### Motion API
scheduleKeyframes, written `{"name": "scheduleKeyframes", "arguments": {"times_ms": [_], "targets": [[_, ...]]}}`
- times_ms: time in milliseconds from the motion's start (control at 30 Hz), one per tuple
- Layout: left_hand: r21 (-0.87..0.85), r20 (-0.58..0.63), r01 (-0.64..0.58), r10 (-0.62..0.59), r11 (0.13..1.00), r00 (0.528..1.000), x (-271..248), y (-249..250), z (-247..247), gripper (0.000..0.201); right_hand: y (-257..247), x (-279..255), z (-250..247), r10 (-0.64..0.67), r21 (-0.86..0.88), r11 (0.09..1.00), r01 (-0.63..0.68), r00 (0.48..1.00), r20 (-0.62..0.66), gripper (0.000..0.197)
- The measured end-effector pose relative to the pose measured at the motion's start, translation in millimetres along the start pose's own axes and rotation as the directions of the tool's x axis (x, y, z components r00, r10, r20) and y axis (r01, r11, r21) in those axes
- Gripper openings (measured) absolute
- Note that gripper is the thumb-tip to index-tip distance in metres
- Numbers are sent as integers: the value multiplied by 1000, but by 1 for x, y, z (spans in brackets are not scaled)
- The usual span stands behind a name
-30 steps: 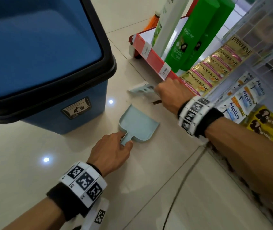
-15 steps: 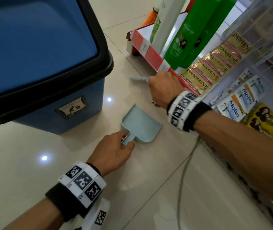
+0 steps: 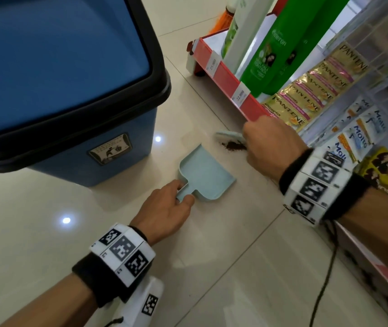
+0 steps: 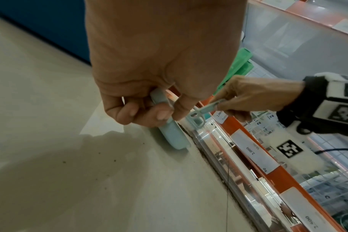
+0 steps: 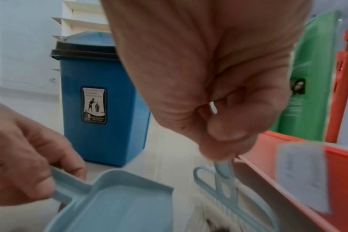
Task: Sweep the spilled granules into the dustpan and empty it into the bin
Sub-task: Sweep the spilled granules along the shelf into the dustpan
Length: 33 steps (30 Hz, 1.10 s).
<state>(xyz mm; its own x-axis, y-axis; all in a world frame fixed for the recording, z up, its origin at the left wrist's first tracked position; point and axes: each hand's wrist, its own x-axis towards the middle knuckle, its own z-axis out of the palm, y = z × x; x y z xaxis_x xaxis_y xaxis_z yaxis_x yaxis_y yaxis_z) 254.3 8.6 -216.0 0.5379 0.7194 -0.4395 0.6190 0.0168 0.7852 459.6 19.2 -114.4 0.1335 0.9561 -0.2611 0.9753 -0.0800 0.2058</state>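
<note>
A pale blue dustpan (image 3: 208, 179) lies flat on the cream floor tiles, its mouth facing the shelf. My left hand (image 3: 168, 210) grips its short handle (image 4: 159, 97), also seen in the right wrist view as the dustpan (image 5: 117, 204). My right hand (image 3: 270, 147) holds a small pale blue brush (image 3: 228, 135) by its handle (image 5: 221, 169), bristles down. A little heap of dark brown granules (image 3: 234, 145) sits on the floor beside the brush, just beyond the pan's open edge. More specks lie along the shelf base (image 4: 207, 155).
A blue bin (image 3: 54, 90) with a black rim stands left of the pan, also seen as the bin (image 5: 101, 97). A red-edged shelf (image 3: 229, 83) with green bottles (image 3: 268, 57) and sachets (image 3: 313, 90) runs along the right. A black cable (image 3: 325, 284) trails on the floor.
My right hand has drawn the brush back towards the pan, and the granule heap now shows beside it. The left hand and dustpan stay where they were.
</note>
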Motion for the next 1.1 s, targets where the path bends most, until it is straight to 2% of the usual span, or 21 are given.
{"name": "scheduleKeyframes", "arguments": {"times_ms": [67,133,267,333,533,600,667,733,800,867,967,1100], "targets": [[-30,-24,5,-5,1000,1000,2,1,0,16,-11,20,-4,-29,23,999,31,995,-91,16],[-46,-46,9,-11,999,999,3,1,-1,15,-21,48,-4,-30,28,999,33,992,-127,21],[-57,-82,26,-31,998,996,2,-4,-5,19,-20,80,1,-12,32,999,13,1000,-24,25],[-64,-93,31,-36,997,995,0,-7,-8,24,-11,70,5,-25,13,1000,25,1000,12,28],[-66,-117,30,-37,997,992,-4,-11,-17,25,25,-9,1,-32,-14,999,36,979,199,19],[-64,-122,32,-40,997,992,-2,-9,-18,26,24,-9,-9,-35,57,998,27,990,139,19],[-62,-120,30,-37,998,992,0,-8,-18,28,12,9,-17,-48,130,990,46,999,12,22],[-64,-110,33,-40,997,993,2,-7,-16,28,-3,43,-21,-43,154,986,58,994,-99,24],[-55,-111,41,-47,998,993,4,-7,-15,27,-18,82,-19,-26,109,993,43,988,-153,25],[-43,-116,51,-56,998,992,5,-8,-16,25,-27,112,-11,-25,44,999,32,988,-151,25],[-49,-94,73,-77,996,993,5,-12,-19,23,-31,130,6,-21,-34,999,17,993,-116,24],[-82,-48,97,-102,992,994,7,-16,-21,18,-29,104,22,-16,-51,999,17,1000,27,28]]}}
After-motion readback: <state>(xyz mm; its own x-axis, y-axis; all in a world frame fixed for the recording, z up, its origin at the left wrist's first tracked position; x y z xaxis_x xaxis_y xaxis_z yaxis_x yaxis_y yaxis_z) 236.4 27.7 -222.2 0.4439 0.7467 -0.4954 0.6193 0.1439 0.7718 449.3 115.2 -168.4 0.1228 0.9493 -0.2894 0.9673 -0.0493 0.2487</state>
